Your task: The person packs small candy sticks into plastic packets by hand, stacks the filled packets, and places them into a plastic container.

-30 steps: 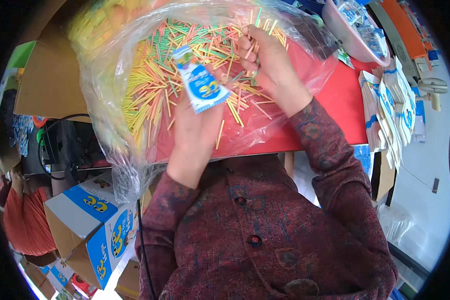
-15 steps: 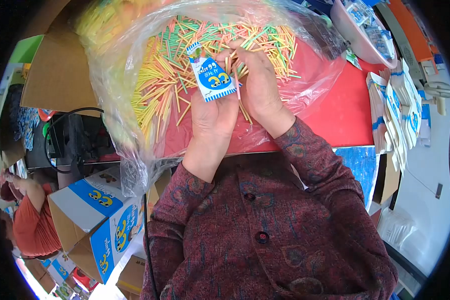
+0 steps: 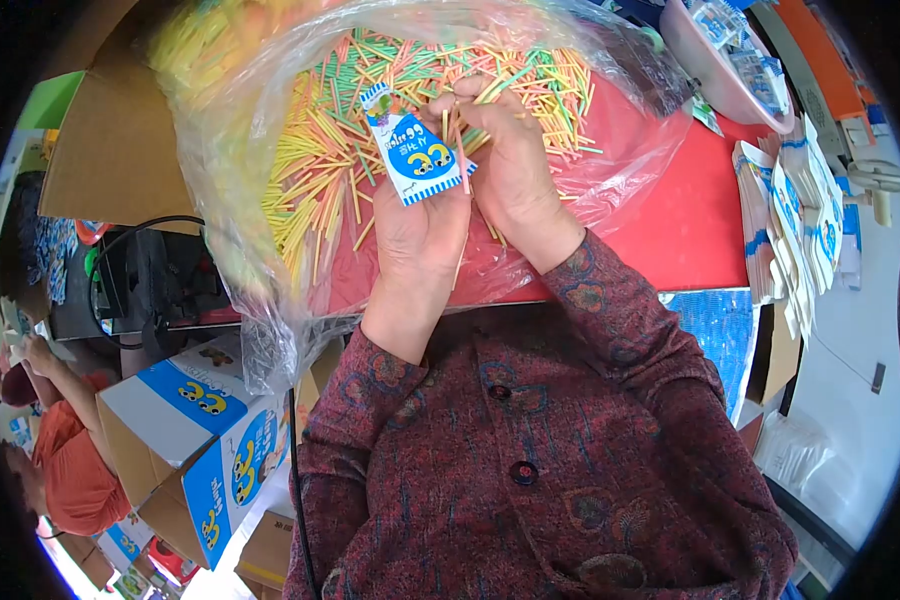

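A small white-and-blue printed packet [image 3: 410, 160] lies tilted across the fingers of my left hand [image 3: 417, 235], which grips it from below. My right hand [image 3: 518, 172] is curled beside the packet's right edge, thumb and fingers closed on a few thin pastel sticks [image 3: 460, 150]. One pink stick runs along that edge; whether it is inside the packet I cannot tell. Behind both hands spreads a loose pile of yellow, pink and green sticks [image 3: 315, 165] on clear plastic sheeting [image 3: 270, 300]. My left fingertips are hidden by the packet.
At the right, a pink basin [image 3: 677, 60] holds small packets, near a stack of flat printed bags [image 3: 790, 220] on the red table [image 3: 705, 235]. Open cartons stand left, one printed [image 3: 185, 400] and one plain [image 3: 110, 150]. A person in an orange top [image 3: 80, 470] sits at lower left.
The packet and my left hand have shifted slightly left. My right hand has moved a little left too, still with sticks. The person at lower left has moved their arms.
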A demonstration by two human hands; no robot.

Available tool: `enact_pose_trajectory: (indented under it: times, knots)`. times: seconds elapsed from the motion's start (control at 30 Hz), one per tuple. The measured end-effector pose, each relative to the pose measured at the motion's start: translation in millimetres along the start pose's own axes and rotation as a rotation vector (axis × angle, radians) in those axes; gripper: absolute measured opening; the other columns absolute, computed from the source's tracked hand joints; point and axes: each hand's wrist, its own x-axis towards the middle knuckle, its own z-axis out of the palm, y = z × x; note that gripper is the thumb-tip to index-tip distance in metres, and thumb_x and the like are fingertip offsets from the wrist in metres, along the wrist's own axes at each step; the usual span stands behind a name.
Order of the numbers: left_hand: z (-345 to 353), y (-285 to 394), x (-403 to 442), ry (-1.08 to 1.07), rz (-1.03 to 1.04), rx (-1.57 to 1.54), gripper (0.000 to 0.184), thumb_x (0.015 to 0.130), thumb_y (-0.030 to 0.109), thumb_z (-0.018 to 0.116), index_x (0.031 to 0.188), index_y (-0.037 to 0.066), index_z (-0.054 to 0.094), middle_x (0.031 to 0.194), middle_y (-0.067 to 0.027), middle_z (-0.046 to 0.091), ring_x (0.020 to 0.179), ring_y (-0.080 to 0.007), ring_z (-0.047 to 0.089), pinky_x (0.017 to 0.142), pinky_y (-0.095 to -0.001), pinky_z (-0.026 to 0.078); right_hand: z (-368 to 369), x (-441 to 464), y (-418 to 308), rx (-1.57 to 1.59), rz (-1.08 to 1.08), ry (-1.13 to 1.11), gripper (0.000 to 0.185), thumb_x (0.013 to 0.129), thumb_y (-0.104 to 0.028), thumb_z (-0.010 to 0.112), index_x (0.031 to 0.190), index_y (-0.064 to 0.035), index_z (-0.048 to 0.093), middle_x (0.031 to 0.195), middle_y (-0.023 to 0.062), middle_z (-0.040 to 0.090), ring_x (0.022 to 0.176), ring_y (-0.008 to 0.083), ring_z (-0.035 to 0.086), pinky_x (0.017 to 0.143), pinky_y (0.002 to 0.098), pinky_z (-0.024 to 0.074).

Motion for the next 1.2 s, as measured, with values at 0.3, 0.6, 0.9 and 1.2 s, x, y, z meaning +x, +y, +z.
enact_pose_trajectory:
  times: [0.3,0.6,0.9,1.2]
  knots:
    - [0.9,2.7,2.1,0.056,0.0,0.075,0.025,0.092,0.013,0.048,0.113,0.004,0.057,0.11,-0.0082,0.062,0.104,-0.0194,0.058,0.079,-0.0311,0.051,1.3,0.7,3.7,-0.057,-0.012,-0.028,0.024,0.092,-0.01,0.05,0.114,-0.0011,0.05,0.093,0.0099,0.062,0.087,0.0178,0.061,0.081,0.0288,0.0491]
    - [-1.7,9.3,0.4,0.023,-0.01,-0.039,0.024,0.091,0.012,0.051,0.115,0.006,0.056,0.11,-0.0042,0.061,0.102,-0.0158,0.058,0.081,-0.0298,0.05,-6.8,-5.3,-15.0,-0.107,0.126,-0.435,0.059,0.085,-0.005,0.059,0.138,-0.0045,0.034,0.122,0.0128,0.055,0.106,0.0165,0.056,0.096,0.0315,0.0435]
    - [-17.2,17.9,0.6,-0.116,-0.081,-0.079,0.023,0.092,0.012,0.049,0.112,0.005,0.056,0.108,-0.0075,0.061,0.099,-0.0177,0.059,0.091,-0.0312,0.047,-6.0,-11.3,-1.2,-0.431,-0.043,-0.386,0.058,0.084,-0.004,0.063,0.136,-0.0031,0.038,0.121,0.0093,0.054,0.109,0.0151,0.053,0.096,0.03,0.0432]
    - [0.2,14.6,3.2,0.019,-0.007,0.021,0.022,0.093,0.011,0.044,0.107,-0.002,0.056,0.105,-0.0159,0.062,0.1,-0.023,0.059,0.093,-0.0352,0.046,-5.9,-8.3,17.6,-0.06,-0.014,-0.075,0.031,0.091,-0.007,0.056,0.122,-0.0022,0.048,0.099,0.0052,0.06,0.092,0.0147,0.058,0.088,0.0301,0.0484]
